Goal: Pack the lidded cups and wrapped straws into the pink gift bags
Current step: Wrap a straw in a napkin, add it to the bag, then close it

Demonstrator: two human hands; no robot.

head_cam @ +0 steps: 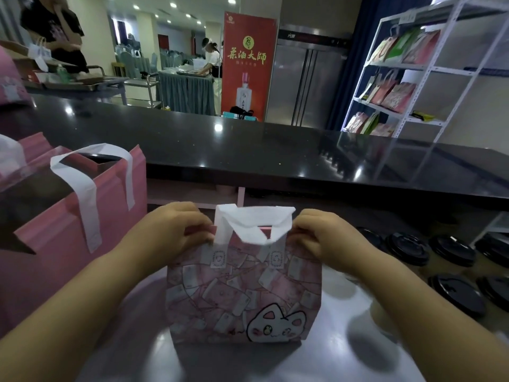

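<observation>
Bag (242, 296) stands upright on the near desk (344, 354), centre of my view. My left grip (176, 230) pinches its top edge left of the white handles (254, 221); my right grip (319, 235) pinches the right edge. Lidded cups (407, 248) sit to the right, a bigger bag (82, 216) to the left.

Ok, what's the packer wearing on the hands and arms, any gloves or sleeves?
No gloves, watch or sleeves show. Left hand and right hand are uncovered, as are left forearm and right forearm up to the frame edge.
</observation>
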